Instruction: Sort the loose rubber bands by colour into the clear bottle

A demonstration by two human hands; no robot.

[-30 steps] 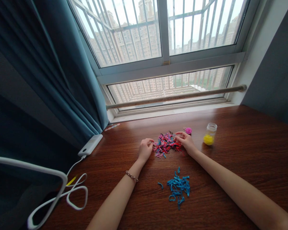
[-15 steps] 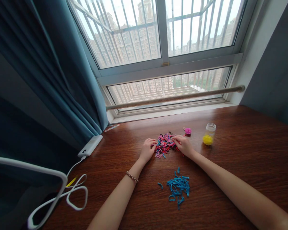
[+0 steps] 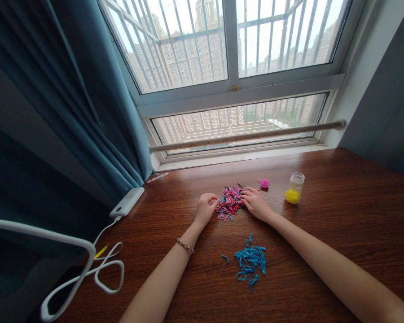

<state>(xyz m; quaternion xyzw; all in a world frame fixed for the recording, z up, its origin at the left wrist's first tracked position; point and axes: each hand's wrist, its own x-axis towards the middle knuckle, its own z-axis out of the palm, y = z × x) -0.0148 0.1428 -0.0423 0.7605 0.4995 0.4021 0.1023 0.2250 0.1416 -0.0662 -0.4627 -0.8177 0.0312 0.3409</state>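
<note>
A mixed pile of small elastic hair ties (image 3: pixel 229 204), mostly pink and red with some blue and dark ones, lies on the brown wooden table. At its left edge is my left hand (image 3: pixel 206 210), fingers curled and thumb close to the index finger; whatever may be between the tips is too small to make out. My right hand (image 3: pixel 256 204) rests on the pile's right edge, its fingers stretched out and slightly apart. Nearer to me, between my forearms, blue hair ties (image 3: pixel 251 260) form a separate loose heap, with a single blue one (image 3: pixel 225 259) to its left.
A clear jar (image 3: pixel 294 188) with yellow pieces inside stands to the right. Behind my right hand lies a small round pink object (image 3: pixel 264 183). On the left are a white power bank (image 3: pixel 127 202) and its cable (image 3: pixel 109 287). A window and blue curtain (image 3: pixel 121 134) border the table.
My right hand's fingers have spread flatter at the pile's right edge. My left hand's fingers have drawn slightly together. The view has shifted a little.
</note>
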